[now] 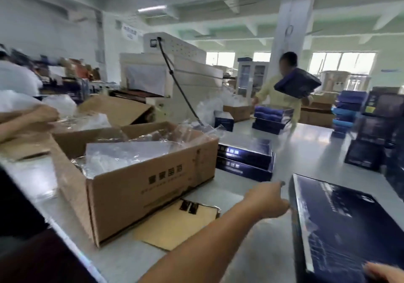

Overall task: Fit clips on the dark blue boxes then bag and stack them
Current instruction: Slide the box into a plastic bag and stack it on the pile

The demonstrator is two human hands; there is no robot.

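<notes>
Approx. early on: left hand point(267, 201) fingers grip the dark blue box point(349, 228) at desk's near-right corner, right hand point(385, 273) unclear, bagging & stacking left.

Lower right of the frame, a flat box point(349, 228) lies on the table point(258, 250), the left hand point(267, 201) at its upper left edge, the right hand point(384, 273) on its near corner. Left of centre sits an open carton point(140, 186) with plastic bags point(122, 153) in it; a cardboard sheet point(175, 226) lies before it. Behind the hand, two boxes point(244, 160) are stacked. Upper right, a person point(282, 90) stands behind another stack point(271, 117).
</notes>
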